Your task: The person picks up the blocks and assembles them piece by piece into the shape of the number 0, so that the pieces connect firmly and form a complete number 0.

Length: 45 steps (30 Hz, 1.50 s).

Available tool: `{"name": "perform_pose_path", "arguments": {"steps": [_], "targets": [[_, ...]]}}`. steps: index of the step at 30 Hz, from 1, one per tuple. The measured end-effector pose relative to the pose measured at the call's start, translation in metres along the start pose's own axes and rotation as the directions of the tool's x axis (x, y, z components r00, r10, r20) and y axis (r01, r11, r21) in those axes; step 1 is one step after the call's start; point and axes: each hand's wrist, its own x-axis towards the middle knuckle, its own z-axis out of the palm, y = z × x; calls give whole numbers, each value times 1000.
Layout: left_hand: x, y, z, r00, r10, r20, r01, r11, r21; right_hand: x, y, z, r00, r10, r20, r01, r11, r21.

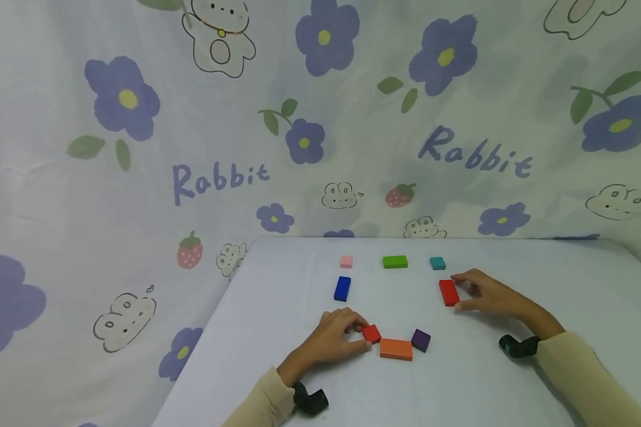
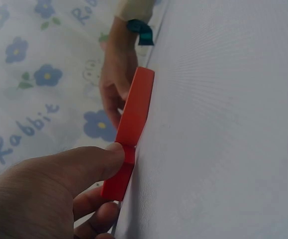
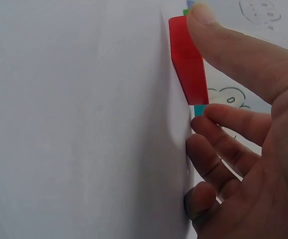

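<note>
– Rabbit-print cloth (image 1: 352, 118) is hanging behind, white table (image 1: 278, 284) is running up to it. Left hand (image 1: 331, 339)?
– Pinching the red cube (image 1: 371, 334), thumb against fingers. Cube's sitting well in from the table's far edge, touching the orange block (image 1: 396, 349).
– Right hand (image 1: 494, 295)?
– Thumb and index are pinching the red rectangular block (image 1: 449, 293) by its ends; it's lying closer to the far edge.
– Handling?
– Probably light, stiff, hardly fragile, maybe slippery (smooth faces, just guessing). Cube's asking for opposite faces; the longer one's mid-sides are likely offering a steadier hold than its ends.
</note>
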Motion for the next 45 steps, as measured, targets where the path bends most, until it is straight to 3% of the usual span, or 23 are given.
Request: {"name": "perform_pose_path", "arguments": {"steps": [6,17,27,36,45], "targets": [[0,-1,2,1000,-18,18,18,1000,0,-2,0,1,1000,-4,11,5,1000,-24],[1,-2,2,1000,6,-5,-6,1000,7,-2,-2,0,999,-15,-45,14,999,-30],[0,1,1,1000,-6,1,6,1000,-2,-9,-7,6,997,-1,-82,9,994,105],[2,2,-1,1000,-6,4,6,1000,5,-14,-31,24,997,-44,-68,53,989,135],[1,1,-1,1000,4,-5,-4,1000,11,-18,-43,40,988,-89,-127,105,986,127]]}}
